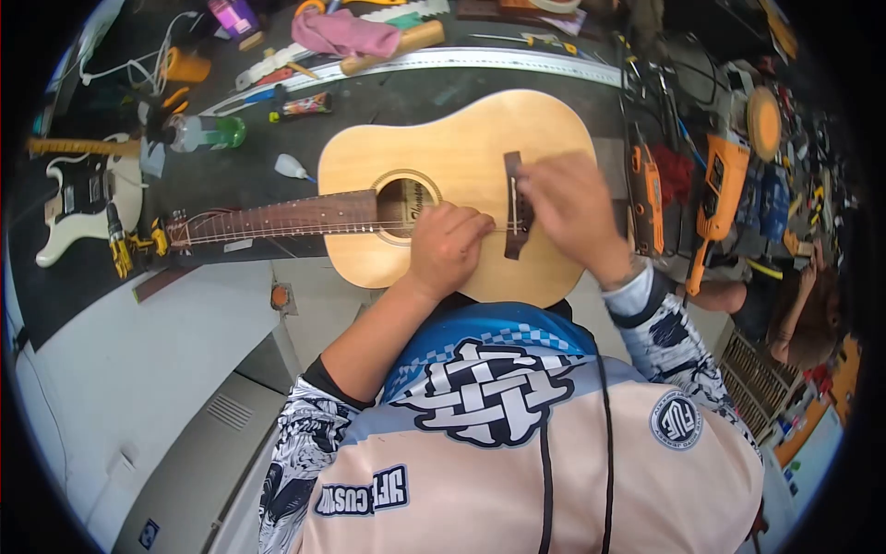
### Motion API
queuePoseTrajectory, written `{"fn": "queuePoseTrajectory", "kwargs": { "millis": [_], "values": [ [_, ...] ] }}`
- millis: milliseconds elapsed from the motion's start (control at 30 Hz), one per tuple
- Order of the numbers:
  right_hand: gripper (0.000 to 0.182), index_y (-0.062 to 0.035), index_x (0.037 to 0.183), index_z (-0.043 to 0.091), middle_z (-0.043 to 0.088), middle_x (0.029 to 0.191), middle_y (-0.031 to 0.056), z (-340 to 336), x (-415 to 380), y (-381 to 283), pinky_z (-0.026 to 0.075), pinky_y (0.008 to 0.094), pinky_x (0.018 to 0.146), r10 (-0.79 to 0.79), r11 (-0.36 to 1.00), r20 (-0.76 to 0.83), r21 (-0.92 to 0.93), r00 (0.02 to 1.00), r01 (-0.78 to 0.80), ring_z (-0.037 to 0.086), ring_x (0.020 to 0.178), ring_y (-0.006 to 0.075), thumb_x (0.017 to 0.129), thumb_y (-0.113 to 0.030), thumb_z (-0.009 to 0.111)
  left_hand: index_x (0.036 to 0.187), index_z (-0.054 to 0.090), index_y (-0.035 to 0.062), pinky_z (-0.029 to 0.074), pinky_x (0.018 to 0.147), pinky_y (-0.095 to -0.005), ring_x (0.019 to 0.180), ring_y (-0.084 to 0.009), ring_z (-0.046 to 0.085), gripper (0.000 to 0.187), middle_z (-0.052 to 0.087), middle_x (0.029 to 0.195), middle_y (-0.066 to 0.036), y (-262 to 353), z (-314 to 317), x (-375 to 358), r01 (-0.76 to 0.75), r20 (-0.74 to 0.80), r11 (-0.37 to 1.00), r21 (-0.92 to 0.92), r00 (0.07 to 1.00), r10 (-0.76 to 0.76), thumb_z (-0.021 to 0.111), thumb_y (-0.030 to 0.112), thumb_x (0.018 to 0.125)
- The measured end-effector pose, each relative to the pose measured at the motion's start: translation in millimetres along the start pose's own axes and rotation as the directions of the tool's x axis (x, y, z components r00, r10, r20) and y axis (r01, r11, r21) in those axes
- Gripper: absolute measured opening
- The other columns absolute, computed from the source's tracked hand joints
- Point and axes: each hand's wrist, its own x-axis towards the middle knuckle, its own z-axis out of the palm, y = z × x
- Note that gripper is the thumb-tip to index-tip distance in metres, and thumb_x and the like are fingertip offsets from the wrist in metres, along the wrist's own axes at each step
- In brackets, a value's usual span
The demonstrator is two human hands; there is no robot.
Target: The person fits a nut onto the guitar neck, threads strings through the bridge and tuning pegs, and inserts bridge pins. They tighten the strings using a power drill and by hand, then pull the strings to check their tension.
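Note:
An acoustic guitar (360, 157) with a pale top lies face up on the dark bench, its neck (286, 217) pointing left. Several strings run over the neck toward the dark bridge (512, 245). Fingers curled, my left hand (449, 242) rests on the guitar top between the soundhole (397, 198) and the bridge, at the strings; what it holds, if anything, is too small to name. My right hand (572, 208) is over the right side of the bridge, smeared by motion, and its fingertips are not clear.
A white electric guitar (125, 185) and a yellow drill (118, 242) lie left. Behind are a green bottle (221, 132), a pink cloth (341, 35) and a long metal ruler (517, 61). Orange power tools (724, 185) stand right; another person (798, 314) is beyond.

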Motion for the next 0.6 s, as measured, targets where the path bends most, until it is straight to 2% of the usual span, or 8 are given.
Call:
{"fn": "queuePoseTrajectory", "kwargs": {
  "millis": [67,133,200,267,367,467,500,600],
  "values": [
    [0.019,-0.0052,0.103,0.076,0.072,0.097,0.0108,7,55,16,0.052,0.043,0.077,-0.147,0.985,-0.051,-0.097,0.988,0.142,0.065,0.089,0.0322,0.084,-0.008,0.077,0.088,0.074,0.0094,0.044,0.07,-0.0376,0.077,-0.0239,0.062,0.014,0.069,0.084,-0.002,1,-1,-1,0.022,0.007,1.0,-0.001,1.0,-0.022,0.075,0.002,0.077],
    [0.018,-0.0083,0.103,0.075,0.071,0.094,0.0108,43,114,38,0.053,0.0443,0.078,-0.24,0.963,0.037,-0.114,0.97,0.243,0.065,0.091,0.0329,0.086,-0.012,0.074,0.089,0.074,0.0093,0.043,0.07,-0.0376,0.077,-0.0237,0.061,0.014,0.069,0.084,-0.002,1,0,-1,0.025,0.002,1.0,-0.002,1.0,-0.025,0.075,0.002,0.076],
    [0.016,-0.0145,0.102,0.077,0.072,0.095,0.0077,95,165,58,0.055,0.0417,0.086,-0.278,0.923,0.234,-0.203,0.932,0.327,0.069,0.096,0.0305,0.089,-0.017,0.068,0.09,0.074,0.0091,0.042,0.068,-0.0374,0.077,-0.0229,0.06,0.016,0.068,0.084,-0.002,0,0,-2,0.013,-0.005,1.0,0.0,1.0,-0.013,0.075,0.002,0.076],
    [0.017,-0.0142,0.099,0.078,0.073,0.097,0.0087,155,194,78,0.059,0.0428,0.081,-0.324,0.885,0.332,-0.225,0.886,0.408,0.072,0.097,0.0296,0.089,-0.016,0.065,0.091,0.074,0.0091,0.041,0.068,-0.0371,0.077,-0.0224,0.06,0.017,0.067,0.085,-0.002,0,-1,-2,0.012,-0.004,1.0,-0.003,1.0,-0.012,0.075,0.002,0.076],
    [0.016,-0.0116,0.093,0.079,0.073,0.097,0.0094,194,204,81,0.061,0.0432,0.074,-0.34,0.795,0.49,-0.307,0.803,0.524,0.074,0.094,0.0288,0.087,-0.014,0.064,0.092,0.074,0.0095,0.04,0.068,-0.0369,0.077,-0.0211,0.059,0.02,0.066,0.085,-0.001,-1,2,-4,0.014,-0.018,1.0,-0.01,1.0,-0.014,0.074,0.002,0.074],
    [0.014,-0.0082,0.084,0.078,0.073,0.096,0.0105,201,210,79,0.061,0.0432,0.071,-0.411,0.761,0.479,-0.289,0.776,0.581,0.075,0.09,0.0285,0.086,-0.013,0.065,0.093,0.074,0.0101,0.04,0.068,-0.0367,0.077,-0.0202,0.059,0.021,0.065,0.085,0.0,-1,1,-4,0.018,-0.02,1.0,-0.004,1.0,-0.018,0.074,0.002,0.074],
    [0.015,-0.0053,0.09,0.076,0.073,0.096,0.0105,198,211,79,0.061,0.0432,0.074,-0.398,0.754,0.514,-0.288,0.76,0.59,0.074,0.091,0.0292,0.087,-0.012,0.063,0.093,0.074,0.0102,0.04,0.068,-0.0367,0.077,-0.0201,0.059,0.021,0.065,0.085,0.0,0,2,-5,0.021,-0.023,1.0,-0.006,1.0,-0.021,0.074,0.002,0.074],
    [0.017,-0.004,0.101,0.072,0.073,0.099,0.0136,171,211,72,0.06,0.0436,0.076,-0.399,0.831,0.44,-0.198,0.804,0.52,0.074,0.093,0.0322,0.088,-0.01,0.062,0.094,0.073,0.0101,0.04,0.068,-0.0363,0.077,-0.0199,0.059,0.021,0.065,0.085,0.0,0,3,-4,0.014,-0.024,1.0,-0.01,1.0,-0.014,0.074,0.003,0.074]
  ]
}}
